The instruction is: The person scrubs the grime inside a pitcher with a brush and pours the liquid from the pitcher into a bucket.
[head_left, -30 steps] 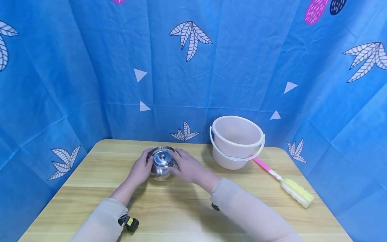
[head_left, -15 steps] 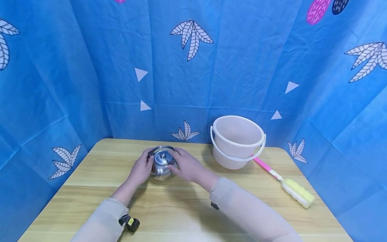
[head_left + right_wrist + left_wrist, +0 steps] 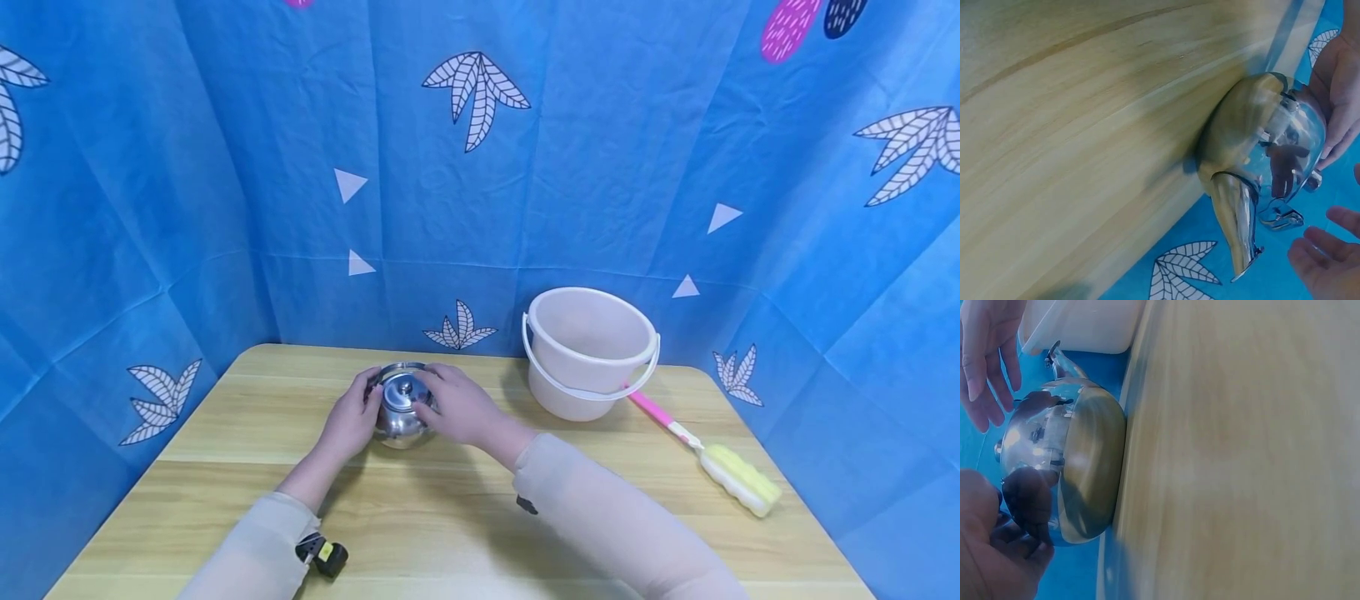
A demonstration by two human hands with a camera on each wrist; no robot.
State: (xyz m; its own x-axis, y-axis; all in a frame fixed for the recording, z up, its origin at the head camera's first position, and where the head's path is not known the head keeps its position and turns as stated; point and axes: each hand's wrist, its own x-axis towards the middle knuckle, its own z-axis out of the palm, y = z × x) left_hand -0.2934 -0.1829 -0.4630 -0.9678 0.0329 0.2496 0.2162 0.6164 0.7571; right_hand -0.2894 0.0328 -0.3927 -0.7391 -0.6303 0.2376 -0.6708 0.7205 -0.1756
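Note:
A shiny stainless steel teapot (image 3: pixel 401 425) stands upright on the table, its knobbed lid (image 3: pixel 405 390) in place. My left hand (image 3: pixel 352 421) holds the pot's left side, thumb near the rim and fingers round the far side. Over the right side hovers my right hand (image 3: pixel 461 408), fingers loosely bent. Both wrist views show a gap between this right hand (image 3: pixel 1329 256) and the pot. The spout (image 3: pixel 1235 225) points toward the right hand's side. A metal handle (image 3: pixel 401 367) lies folded down at the lid's back.
Behind to the right stands a white bucket (image 3: pixel 551 375) with its handle lowered. A sponge brush (image 3: pixel 738 479) with a pink handle lies beside it. The wooden table (image 3: pixel 450 533) meets a blue patterned curtain (image 3: pixel 600 167) at the back and sides.
My right hand has shifted slightly left, over the pot's lid, and lifted a little off its side. The left hand and the teapot have stayed in place.

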